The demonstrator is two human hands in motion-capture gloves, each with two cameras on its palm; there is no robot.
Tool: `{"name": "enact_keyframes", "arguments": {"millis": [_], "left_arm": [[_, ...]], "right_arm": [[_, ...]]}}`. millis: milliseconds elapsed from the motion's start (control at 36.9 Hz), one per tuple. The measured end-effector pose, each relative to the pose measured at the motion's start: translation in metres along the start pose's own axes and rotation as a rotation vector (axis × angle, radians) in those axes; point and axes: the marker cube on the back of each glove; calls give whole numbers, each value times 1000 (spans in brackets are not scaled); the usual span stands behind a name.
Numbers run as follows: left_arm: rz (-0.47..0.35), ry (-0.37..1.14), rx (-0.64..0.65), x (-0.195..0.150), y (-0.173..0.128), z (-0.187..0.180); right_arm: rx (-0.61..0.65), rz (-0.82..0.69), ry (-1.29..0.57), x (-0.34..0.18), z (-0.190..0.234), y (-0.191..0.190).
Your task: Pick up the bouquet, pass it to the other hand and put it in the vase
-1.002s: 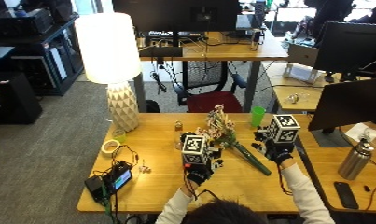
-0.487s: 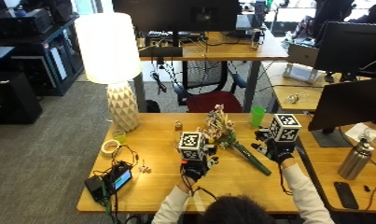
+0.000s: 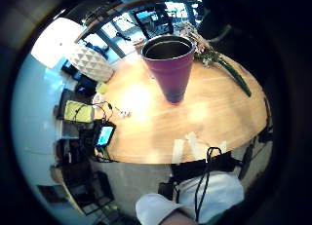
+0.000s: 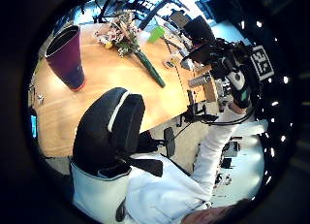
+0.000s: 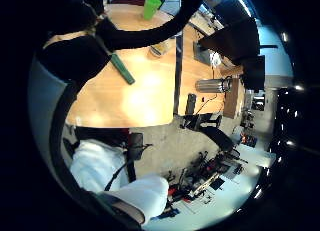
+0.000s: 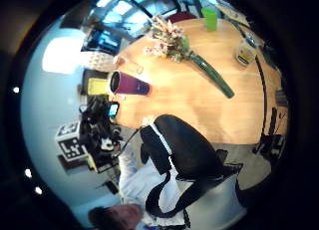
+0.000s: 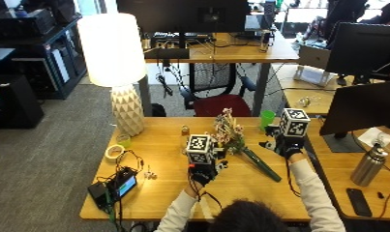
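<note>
The bouquet [image 7: 230, 135] lies flat on the wooden table [image 7: 162, 193], with pale flowers at the far end and a green-wrapped stem [image 7: 264, 168] running toward the person's right. My left hand [image 7: 204, 173] hovers above the table just left of it, with relaxed fingers holding nothing. My right hand [image 7: 285, 146] hangs in the air to the right of the stem, also holding nothing. The purple vase [image 3: 169, 64] stands upright on the table beside the flowers [image 3: 207, 49]. In the outside view my left hand's gear hides it. The right thumb side palm view shows the vase [image 6: 128, 84] and bouquet [image 6: 172, 41] apart.
A white lamp [image 7: 120, 58] stands at the table's far left. A green cup [image 7: 266, 117] is behind the bouquet. A tape roll [image 7: 114, 152] and a small screen device with wires [image 7: 114, 186] lie at the left. A monitor [image 7: 365, 104], steel bottle [image 7: 368, 164] and phone [image 7: 359, 200] sit on the right.
Both hands hover almost where they were. The left has drifted slightly forward over the table. The bouquet and vase have not moved.
</note>
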Motion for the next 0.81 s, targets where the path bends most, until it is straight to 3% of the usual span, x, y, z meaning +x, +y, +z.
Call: {"name": "enact_keyframes", "arguments": {"millis": [325,541,758,812], "left_arm": [[14,1,-23,3,8,2],[29,5,-9,0,2,12],[4,1,-53,1,12,10],[7,0,-57,0,12,13]], "right_arm": [[19,162,-49,36,7,-68],[-4,249,-105,61,43,-103],[-114,267,-135,56,84,-96],[-163,255,-158,43,84,-78]]}}
